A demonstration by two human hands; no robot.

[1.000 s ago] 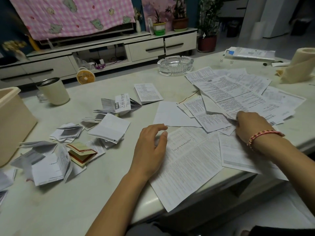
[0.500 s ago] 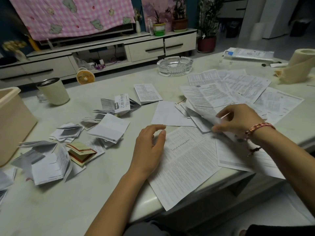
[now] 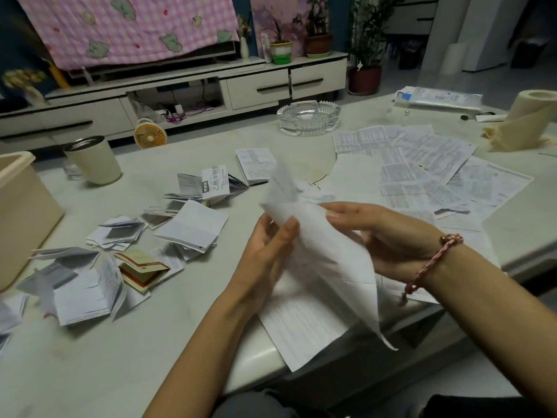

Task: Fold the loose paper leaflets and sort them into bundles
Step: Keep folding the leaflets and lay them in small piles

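Left hand and right hand together pinch one leaflet over the table; beige bin interior unseen

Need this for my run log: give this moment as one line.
step: folding | left hand: pinches leaflet | right hand: holds leaflet above table | folded leaflets: left | flat sheets: right

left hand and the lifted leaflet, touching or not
Touching. The head view shows the left hand pinching the lifted leaflet near its left edge, thumb pressed on the paper.
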